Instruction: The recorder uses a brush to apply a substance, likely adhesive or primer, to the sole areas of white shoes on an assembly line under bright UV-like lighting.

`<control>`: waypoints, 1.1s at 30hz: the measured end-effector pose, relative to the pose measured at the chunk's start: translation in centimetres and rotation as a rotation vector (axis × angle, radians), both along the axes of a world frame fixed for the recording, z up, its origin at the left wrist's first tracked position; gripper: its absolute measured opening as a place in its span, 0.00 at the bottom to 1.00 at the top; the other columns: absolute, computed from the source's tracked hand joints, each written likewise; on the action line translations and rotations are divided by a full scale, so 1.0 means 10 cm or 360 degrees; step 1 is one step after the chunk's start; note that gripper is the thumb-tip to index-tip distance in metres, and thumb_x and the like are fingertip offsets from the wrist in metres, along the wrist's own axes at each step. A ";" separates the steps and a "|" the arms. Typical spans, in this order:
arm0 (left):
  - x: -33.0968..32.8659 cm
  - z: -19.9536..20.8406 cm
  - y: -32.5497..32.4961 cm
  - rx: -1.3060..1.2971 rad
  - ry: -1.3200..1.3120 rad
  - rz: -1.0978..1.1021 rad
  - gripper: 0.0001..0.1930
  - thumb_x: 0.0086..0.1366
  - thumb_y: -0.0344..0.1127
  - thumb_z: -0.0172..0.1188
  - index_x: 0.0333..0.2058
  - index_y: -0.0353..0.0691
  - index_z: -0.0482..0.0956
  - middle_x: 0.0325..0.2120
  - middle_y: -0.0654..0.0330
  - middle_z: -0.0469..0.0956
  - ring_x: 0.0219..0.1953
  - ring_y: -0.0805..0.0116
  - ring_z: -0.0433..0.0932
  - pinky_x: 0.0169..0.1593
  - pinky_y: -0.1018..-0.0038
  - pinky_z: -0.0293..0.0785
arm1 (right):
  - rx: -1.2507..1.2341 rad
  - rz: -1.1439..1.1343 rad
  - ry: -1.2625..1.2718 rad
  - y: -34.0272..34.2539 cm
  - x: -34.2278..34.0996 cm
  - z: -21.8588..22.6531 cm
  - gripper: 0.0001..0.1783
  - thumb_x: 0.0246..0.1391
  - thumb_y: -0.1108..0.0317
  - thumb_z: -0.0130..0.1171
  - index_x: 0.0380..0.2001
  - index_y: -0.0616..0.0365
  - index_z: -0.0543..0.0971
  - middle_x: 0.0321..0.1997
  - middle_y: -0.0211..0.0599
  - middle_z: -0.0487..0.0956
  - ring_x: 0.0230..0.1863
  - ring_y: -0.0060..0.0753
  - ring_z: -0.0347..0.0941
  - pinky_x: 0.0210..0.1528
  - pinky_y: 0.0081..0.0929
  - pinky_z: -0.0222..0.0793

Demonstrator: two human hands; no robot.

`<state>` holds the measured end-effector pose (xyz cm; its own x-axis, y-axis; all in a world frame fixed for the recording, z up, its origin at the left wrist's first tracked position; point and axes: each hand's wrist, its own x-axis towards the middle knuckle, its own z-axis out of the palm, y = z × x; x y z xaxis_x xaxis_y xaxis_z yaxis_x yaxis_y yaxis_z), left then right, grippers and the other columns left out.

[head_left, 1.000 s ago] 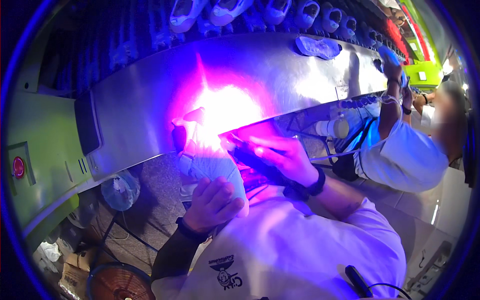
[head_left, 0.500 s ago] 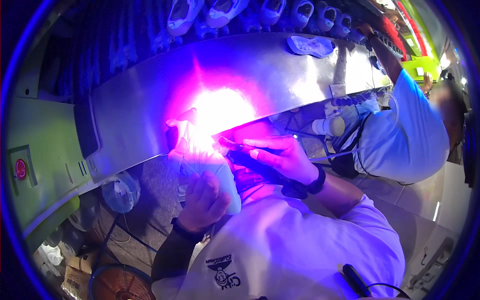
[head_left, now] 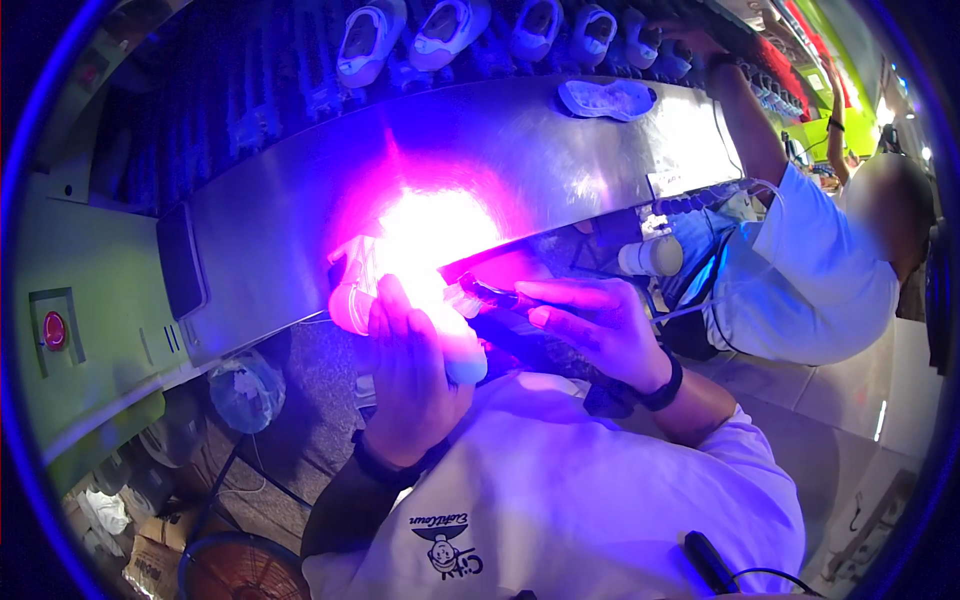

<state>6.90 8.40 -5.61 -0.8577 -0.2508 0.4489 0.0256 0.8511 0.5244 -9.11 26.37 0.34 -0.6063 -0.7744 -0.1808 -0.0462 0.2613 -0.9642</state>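
My left hand (head_left: 412, 375) is closed round the side of a light-coloured shoe (head_left: 352, 303), held tilted in front of my chest at the bench edge. Glare washes out the shoe's middle. In my right hand (head_left: 605, 328), pinched between thumb and fingers, is a small dark-handled brush (head_left: 492, 291). Its pale bristle end is right beside the shoe's right edge; whether they touch is lost in the glare.
A metal bench (head_left: 270, 215) runs across in front, with a shoe sole (head_left: 607, 100) on it. Several shoes (head_left: 448, 32) stand along the conveyor behind. At right a co-worker (head_left: 800, 280) reaches toward them. A green machine panel (head_left: 105, 290) stands left, above a basket (head_left: 245, 570).
The shoe has turned, and my left hand has gone from curled fingers to longer ones laid along its side. The brush and right hand shifted slightly right and down.
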 end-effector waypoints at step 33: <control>-0.73 0.66 -1.10 -0.0206 -0.0401 0.0226 0.49 0.56 0.32 0.75 0.72 0.31 0.56 0.58 0.42 0.76 0.55 0.43 0.80 0.59 0.57 0.77 | -0.0229 -0.0233 0.0666 -0.73 -0.37 -0.66 0.16 0.60 0.73 0.66 0.51 0.65 0.83 0.48 0.53 0.85 0.47 0.45 0.84 0.49 0.36 0.79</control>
<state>-0.40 -2.57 0.99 -0.9065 -0.3304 0.2630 -0.2150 0.8971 0.3861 -12.78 19.11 -6.23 -0.7089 -0.6746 0.2057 -0.4115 0.1588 -0.8975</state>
